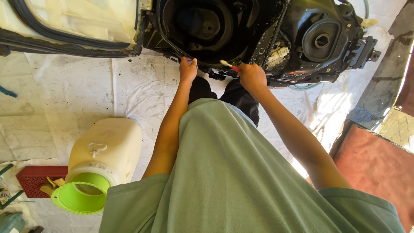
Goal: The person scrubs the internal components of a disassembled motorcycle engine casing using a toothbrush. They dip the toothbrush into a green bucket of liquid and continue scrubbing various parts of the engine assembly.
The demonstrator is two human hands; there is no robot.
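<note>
My left hand is up at about eleven o'clock from my chest, its fingers curled over the lower rim of the black engine housing and gripping that edge. My right hand is just beside it toward one o'clock, closed around a small brush with a red handle and pale bristles; the bristle end points to nine o'clock and lies against the same black rim. The two hands are apart, with a short stretch of rim between them.

The housing fills the top of my view from twelve to two o'clock, dark and greasy, with a round hollow above my left hand and a smaller round opening farther toward two o'clock. At ten o'clock a cream-coloured panel with a black rubber seal lies next to it.

Below the hands I see my dark trousers and my pale green shirt. Everything rests on a stained white sheet spread over the ground. At eight o'clock a cream plastic canister lies on its side, its bright green screw collar open toward me. Just left of it, at the edge, is a red crate. At three to four o'clock there is a reddish-brown mat.
</note>
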